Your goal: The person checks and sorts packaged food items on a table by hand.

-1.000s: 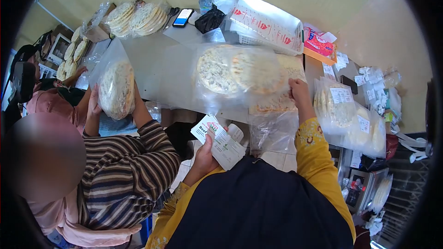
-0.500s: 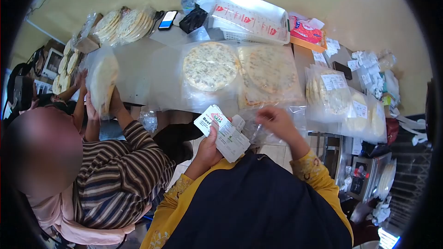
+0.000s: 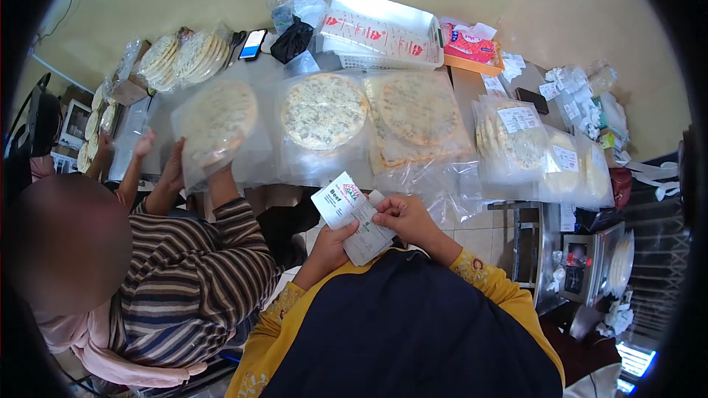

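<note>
A small stack of printed labels (image 3: pixel 352 225), the top one reading "Beef", is gripped in my left hand (image 3: pixel 330 252), thumb across its front. My right hand (image 3: pixel 410 220) pinches with thumb and forefinger at the right edge of the labels; whether it has separated one cannot be made out. Just beyond my hands, a bagged flat pizza (image 3: pixel 324 112) lies on the table. To its right are more pizzas in clear bags (image 3: pixel 420 114), stacked, with loose plastic hanging over the table edge.
On my left, a co-worker in a striped top (image 3: pixel 192 273) holds a bagged pizza (image 3: pixel 219 121) over the table. Labelled bags (image 3: pixel 516 136) lie to the right. Along the back stand a white basket (image 3: pixel 380 29), a phone (image 3: pixel 252 44), a water bottle (image 3: pixel 278 4) and a tissue pack (image 3: pixel 470 43).
My right hand has come left and down onto the labels, from open air beside them. The co-worker's bagged pizza has swung right and flatter over the table. The view has shifted slightly.
</note>
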### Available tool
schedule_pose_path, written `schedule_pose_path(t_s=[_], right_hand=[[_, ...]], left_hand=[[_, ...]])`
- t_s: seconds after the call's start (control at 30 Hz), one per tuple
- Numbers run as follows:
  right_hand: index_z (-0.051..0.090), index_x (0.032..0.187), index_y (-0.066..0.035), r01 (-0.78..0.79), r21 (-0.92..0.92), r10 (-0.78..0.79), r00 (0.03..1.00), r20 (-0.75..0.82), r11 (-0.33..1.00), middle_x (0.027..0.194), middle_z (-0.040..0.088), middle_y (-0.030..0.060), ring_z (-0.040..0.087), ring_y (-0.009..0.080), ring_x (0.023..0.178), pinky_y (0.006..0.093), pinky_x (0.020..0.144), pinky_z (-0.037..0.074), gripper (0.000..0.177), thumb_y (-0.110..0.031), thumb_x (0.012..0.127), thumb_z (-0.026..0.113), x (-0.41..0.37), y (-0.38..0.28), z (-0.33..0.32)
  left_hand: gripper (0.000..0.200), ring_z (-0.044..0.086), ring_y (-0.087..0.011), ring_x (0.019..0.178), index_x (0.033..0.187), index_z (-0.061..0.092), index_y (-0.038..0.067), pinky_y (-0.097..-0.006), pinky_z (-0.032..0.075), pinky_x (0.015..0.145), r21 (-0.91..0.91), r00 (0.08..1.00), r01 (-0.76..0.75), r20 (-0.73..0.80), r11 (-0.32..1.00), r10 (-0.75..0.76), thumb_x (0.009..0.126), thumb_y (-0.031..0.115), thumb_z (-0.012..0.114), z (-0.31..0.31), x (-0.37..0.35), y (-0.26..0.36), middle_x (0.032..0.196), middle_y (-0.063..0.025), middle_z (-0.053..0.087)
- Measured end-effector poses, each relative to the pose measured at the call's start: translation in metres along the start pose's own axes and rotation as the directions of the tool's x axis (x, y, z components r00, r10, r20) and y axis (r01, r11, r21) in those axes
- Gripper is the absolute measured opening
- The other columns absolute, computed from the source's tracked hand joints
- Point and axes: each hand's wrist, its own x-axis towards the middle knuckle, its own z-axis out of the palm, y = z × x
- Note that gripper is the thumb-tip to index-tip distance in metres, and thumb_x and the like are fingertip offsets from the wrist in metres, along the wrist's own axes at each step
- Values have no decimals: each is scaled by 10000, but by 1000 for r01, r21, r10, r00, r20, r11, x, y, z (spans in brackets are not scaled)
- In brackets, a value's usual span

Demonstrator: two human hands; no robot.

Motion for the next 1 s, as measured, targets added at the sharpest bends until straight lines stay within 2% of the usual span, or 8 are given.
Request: schedule_pose_path(t_s=[0.1,0.3,0.4,0.5,0.6,0.63,0.73,1.0], right_hand=[[571,861,-13,-79,-3,79,997,21,997,734,621,37,564,71,631,211,565,452,136,-98,795,655,-6,-14,-1],[563,852,-32,-84,145,100,989,-105,986,749,604,28,560,89,646,225,585,459,117,-88,795,648,-5,21,-23],[568,849,-37,-89,464,192,965,-179,881,786,594,29,560,99,679,244,592,464,100,-56,784,642,-12,37,-51],[559,867,-40,-153,574,342,910,-236,804,810,593,46,581,136,682,270,590,482,105,-42,791,631,-23,61,-84],[545,885,-51,-89,646,384,862,-332,758,805,595,45,592,157,692,287,585,494,110,-50,801,616,-26,77,-104],[524,901,-74,-85,646,376,867,-327,759,837,597,46,605,185,756,344,654,512,127,-38,808,602,-23,80,-112],[519,923,-85,-72,632,401,826,-396,772,794,591,47,562,130,649,251,505,424,166,-88,799,629,-10,72,-121],[491,880,-111,-90,769,421,873,-245,633,698,543,1,404,85,443,224,383,305,185,-120,787,651,50,70,-122]], left_hand=[[363,508,-306,1100,1250,408,22,-451,412,943,-45,996,67,-63,997,-70,894,69,465,-5,-4,1,1207,-140,500],[389,498,-308,1115,1283,367,34,-461,396,957,-83,994,85,-61,993,-90,902,67,436,-1,0,4,1237,-139,483],[428,452,-302,1165,1321,319,41,-463,357,989,-85,998,54,20,995,-53,904,67,413,2,4,8,1299,-118,436],[461,398,-292,1213,1348,277,48,-463,312,1019,-33,997,48,60,998,-46,905,72,401,1,9,8,1355,-92,383],[472,379,-283,1225,1359,263,54,-457,290,1031,-22,997,50,67,999,-48,907,77,397,3,12,6,1368,-86,367],[472,377,-280,1225,1360,262,56,-454,287,1032,-29,997,48,69,998,-46,908,78,396,6,13,6,1367,-88,368],[471,389,-275,1215,1359,271,47,-432,294,1029,-14,995,91,42,996,-90,908,90,400,16,13,8,1364,-84,372],[452,411,-271,1191,1337,319,26,-416,306,1016,40,997,82,-6,996,-82,904,107,418,17,19,-2,1336,-85,395]])
